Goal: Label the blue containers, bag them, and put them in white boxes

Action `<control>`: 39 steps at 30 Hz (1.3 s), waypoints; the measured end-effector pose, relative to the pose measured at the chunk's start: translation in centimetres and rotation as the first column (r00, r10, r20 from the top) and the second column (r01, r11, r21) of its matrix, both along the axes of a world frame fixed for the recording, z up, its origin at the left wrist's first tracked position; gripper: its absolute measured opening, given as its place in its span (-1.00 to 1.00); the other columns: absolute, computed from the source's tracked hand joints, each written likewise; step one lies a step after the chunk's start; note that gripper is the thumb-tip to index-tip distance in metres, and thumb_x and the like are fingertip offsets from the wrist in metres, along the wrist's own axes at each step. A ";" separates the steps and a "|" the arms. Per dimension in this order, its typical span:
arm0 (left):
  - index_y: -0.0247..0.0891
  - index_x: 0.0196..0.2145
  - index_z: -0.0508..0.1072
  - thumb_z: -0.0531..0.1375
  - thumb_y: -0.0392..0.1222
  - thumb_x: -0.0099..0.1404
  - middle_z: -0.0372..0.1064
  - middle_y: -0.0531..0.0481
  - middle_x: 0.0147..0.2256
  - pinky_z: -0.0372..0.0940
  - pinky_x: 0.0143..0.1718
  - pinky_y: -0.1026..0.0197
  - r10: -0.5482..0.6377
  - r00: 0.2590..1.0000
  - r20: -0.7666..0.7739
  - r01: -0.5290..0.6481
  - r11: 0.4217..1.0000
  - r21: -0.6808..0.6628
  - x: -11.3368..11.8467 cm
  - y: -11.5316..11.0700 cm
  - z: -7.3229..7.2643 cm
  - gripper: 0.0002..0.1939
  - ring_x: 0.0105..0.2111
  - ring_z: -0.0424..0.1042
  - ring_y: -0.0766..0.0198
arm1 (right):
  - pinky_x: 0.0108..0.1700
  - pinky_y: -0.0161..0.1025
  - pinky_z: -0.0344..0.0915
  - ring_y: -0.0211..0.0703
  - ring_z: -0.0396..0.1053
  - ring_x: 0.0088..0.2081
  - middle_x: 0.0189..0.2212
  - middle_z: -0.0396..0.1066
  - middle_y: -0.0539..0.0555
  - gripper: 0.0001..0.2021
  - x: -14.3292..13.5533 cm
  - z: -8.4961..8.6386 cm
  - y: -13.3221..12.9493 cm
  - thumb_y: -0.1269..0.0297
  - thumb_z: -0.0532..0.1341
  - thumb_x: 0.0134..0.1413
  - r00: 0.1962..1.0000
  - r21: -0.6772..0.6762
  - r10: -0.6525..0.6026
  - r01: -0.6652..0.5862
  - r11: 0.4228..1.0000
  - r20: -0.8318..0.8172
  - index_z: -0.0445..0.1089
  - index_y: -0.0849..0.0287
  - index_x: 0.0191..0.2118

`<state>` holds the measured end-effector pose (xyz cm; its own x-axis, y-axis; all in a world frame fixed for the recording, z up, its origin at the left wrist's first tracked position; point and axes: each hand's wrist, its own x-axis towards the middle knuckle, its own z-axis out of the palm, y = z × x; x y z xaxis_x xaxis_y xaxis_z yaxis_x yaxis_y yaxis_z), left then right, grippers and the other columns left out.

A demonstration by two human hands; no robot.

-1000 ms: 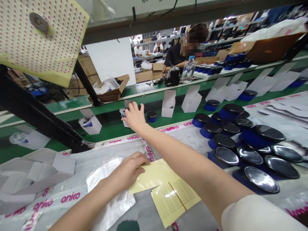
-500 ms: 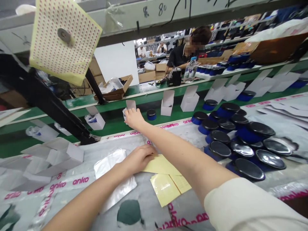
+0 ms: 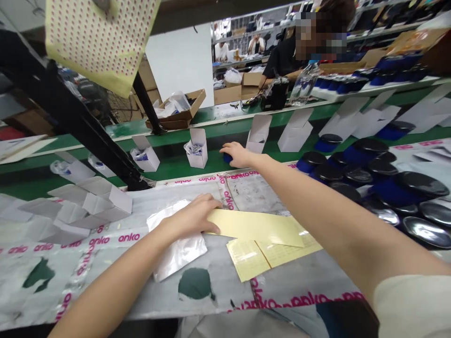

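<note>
My right hand point(image 3: 237, 155) reaches forward onto the green conveyor, its fingers closed over a small round blue tub with a black top point(image 3: 227, 158), mostly hidden beneath them. To its left an open white box point(image 3: 198, 157) stands with clear plastic and something blue inside. Another open white box point(image 3: 257, 138) is just right of the hand. My left hand point(image 3: 199, 213) rests on the bench, thumb and fingers closed on the end of a pale yellow paper strip point(image 3: 255, 225). Silvery plastic bags point(image 3: 183, 256) lie partly under that hand. More yellow sheets point(image 3: 246, 258) lie below the strip.
Several blue tubs with black tops point(image 3: 410, 185) crowd the bench at right. Folded-open white boxes point(image 3: 105, 199) pile up at left. A black post point(image 3: 88, 122) and a hanging dotted yellow sheet point(image 3: 102, 42) stand in front. Across the conveyor sits a person point(image 3: 282, 58).
My right hand has left the white box and moved right onto the blue tub. The left hand stays at the yellow strip. The whole view has shifted.
</note>
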<state>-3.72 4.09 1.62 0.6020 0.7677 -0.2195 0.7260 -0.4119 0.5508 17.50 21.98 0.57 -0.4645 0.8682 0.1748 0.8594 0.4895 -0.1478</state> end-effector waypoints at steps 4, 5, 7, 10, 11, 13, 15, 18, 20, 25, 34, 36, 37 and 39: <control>-0.20 -0.17 0.40 0.40 -0.25 0.06 0.32 -0.04 -0.13 0.25 -0.07 0.11 0.062 0.998 -0.012 -0.062 0.998 -0.002 0.5 0.1 -0.3 -0.62 -0.03 0.33 0.02 | 0.12 0.07 0.31 0.09 0.34 0.09 0.14 0.36 0.24 -0.66 0.3 0.1 -0.4 0.25 0.29 0.22 0.999 0.003 -0.041 0.041 0.999 -0.014 0.45 0.19 0.09; -0.20 -0.22 0.37 0.38 -0.27 0.06 0.33 -0.01 -0.16 0.25 -0.12 0.14 0.096 0.995 0.022 -0.096 0.995 -0.013 0.5 0.0 -0.4 -0.66 -0.07 0.33 0.06 | 0.13 0.06 0.28 0.12 0.32 0.08 0.12 0.37 0.28 -0.64 0.3 0.6 -0.8 0.30 0.31 0.18 0.998 0.009 -0.050 0.050 0.999 -0.024 0.47 0.21 0.09; -0.19 -0.26 0.32 0.32 -0.31 0.11 0.35 0.04 -0.21 0.22 -0.23 0.19 0.186 0.974 0.130 -0.178 0.982 -0.069 0.3 -0.3 -0.6 -0.72 -0.18 0.35 0.14 | 0.11 0.03 0.25 0.16 0.31 0.04 0.05 0.39 0.31 -0.59 0.1 1.5 -2.6 0.33 0.32 0.12 0.998 0.030 -0.049 0.050 0.998 -0.047 0.49 0.23 0.11; -0.17 -0.22 0.29 0.26 -0.30 0.19 0.36 0.11 -0.32 0.18 -0.39 0.27 0.314 0.894 0.318 -0.246 0.940 -0.236 0.1 -0.7 -1.2 -0.76 -0.36 0.36 0.27 | 0.03 0.00 0.30 0.16 0.33 -0.03 -0.07 0.42 0.27 -0.57 -0.9 2.0 -7.1 0.25 0.30 0.12 0.997 0.069 -0.026 0.031 0.997 -0.070 0.50 0.17 0.12; -0.16 -0.20 0.28 0.27 -0.27 0.20 0.35 0.14 -0.36 0.17 -0.46 0.29 0.355 0.859 0.368 -0.248 0.918 -0.308 0.1 -0.8 -1.5 -0.75 -0.44 0.35 0.30 | -0.02 0.00 0.32 0.17 0.33 -0.06 -0.13 0.42 0.27 -0.59 -1.3 1.7 -8.7 0.24 0.30 0.10 0.997 0.076 -0.025 0.030 0.997 -0.067 0.53 0.18 0.08; -0.14 -0.18 0.23 0.30 -0.18 0.21 0.31 0.20 -0.47 0.13 -0.58 0.33 0.434 0.793 0.428 -0.236 0.866 -0.441 0.1 -0.8 -1.9 -0.68 -0.58 0.29 0.36 | -0.10 0.01 0.34 0.19 0.34 -0.12 -0.24 0.41 0.28 -0.69 -1.9 0.9 -11.5 0.27 0.29 0.09 0.998 0.084 -0.034 0.039 0.996 -0.053 0.58 0.24 -0.06; -0.14 -0.20 0.20 0.33 -0.12 0.21 0.26 0.25 -0.56 0.10 -0.67 0.37 0.493 0.747 0.446 -0.227 0.820 -0.525 0.1 -0.7 -2.3 -0.64 -0.69 0.24 0.40 | -0.16 0.01 0.37 0.19 0.36 -0.14 -0.29 0.40 0.28 -0.74 -1.9 0.0 -13.3 0.25 0.29 0.11 0.998 0.081 -0.054 0.057 0.995 -0.046 0.58 0.27 -0.13; -0.18 -0.25 0.25 0.36 -0.06 0.19 0.25 0.24 -0.64 0.12 -0.71 0.40 0.526 0.719 0.454 -0.212 0.788 -0.578 0.1 -0.5 -2.5 -0.64 -0.74 0.26 0.41 | -0.23 -0.02 0.42 0.17 0.41 -0.14 -0.22 0.43 0.25 -0.53 -0.5 -0.7 -14.6 0.03 0.31 0.13 0.994 0.068 -0.041 0.048 0.997 -0.103 0.49 0.21 0.08; -0.22 -0.24 0.30 0.37 -0.04 0.19 0.28 0.22 -0.64 0.15 -0.71 0.41 0.552 0.690 0.469 -0.194 0.765 -0.614 0.1 -0.5 -2.5 -0.65 -0.73 0.30 0.41 | -0.19 0.02 0.45 0.19 0.42 -0.06 -0.10 0.44 0.27 -0.47 0.7 -0.7 -15.5 -0.02 0.27 0.19 0.977 0.149 0.014 0.019 0.989 -0.213 0.38 0.13 0.20; -0.23 -0.05 0.36 0.41 -0.08 0.18 0.40 0.15 -0.50 0.30 -0.58 0.38 0.553 0.605 0.573 -0.071 0.754 -0.653 0.2 -0.8 -2.0 -0.54 -0.63 0.39 0.43 | 0.08 0.14 0.36 0.14 0.40 0.07 0.06 0.44 0.27 -0.66 1.6 -1.3 -19.1 0.21 0.20 0.31 0.902 0.354 0.321 -0.211 0.911 -0.287 0.37 0.05 0.16; -0.11 0.20 0.25 0.42 -0.44 0.05 0.50 0.06 -0.28 0.44 -0.22 0.25 0.566 0.528 0.633 -0.022 0.755 -0.656 0.7 -1.3 -2.6 -0.20 -0.29 0.53 0.31 | -0.07 -0.02 0.41 -0.03 0.52 -0.14 -0.15 0.59 0.12 -0.84 1.8 -4.2 -19.8 0.28 0.18 0.35 0.899 0.211 0.257 -0.190 0.959 -0.354 0.45 0.13 -0.05; -0.15 0.13 0.36 0.36 -0.45 0.11 0.49 0.08 -0.32 0.42 -0.24 0.27 0.535 0.570 0.624 -0.084 0.793 -0.603 1.0 -1.5 -2.7 -0.36 -0.32 0.51 0.35 | -0.08 -0.02 0.41 -0.04 0.52 -0.16 -0.16 0.60 0.10 -0.84 1.9 -4.2 -19.8 0.31 0.18 0.34 0.902 0.211 0.245 -0.179 0.961 -0.355 0.45 0.13 -0.04; -0.20 0.07 0.42 0.33 -0.43 0.15 0.49 0.08 -0.35 0.42 -0.26 0.28 0.530 0.584 0.615 -0.122 0.806 -0.579 1.1 -1.6 -2.8 -0.48 -0.35 0.51 0.36 | -0.07 -0.01 0.40 -0.03 0.52 -0.13 -0.14 0.60 0.11 -0.84 1.8 -4.2 -19.9 0.30 0.18 0.35 0.903 0.215 0.243 -0.174 0.961 -0.355 0.45 0.12 -0.03; -0.27 -0.06 0.49 0.31 -0.37 0.19 0.51 0.05 -0.37 0.43 -0.29 0.27 0.542 0.595 0.594 -0.169 0.807 -0.566 1.3 -1.7 -2.7 -0.66 -0.38 0.51 0.36 | -0.05 0.01 0.40 -0.01 0.51 -0.08 -0.11 0.58 0.14 -0.82 1.6 -4.0 -20.2 0.28 0.18 0.35 0.894 0.236 0.257 -0.178 0.955 -0.367 0.46 0.10 -0.02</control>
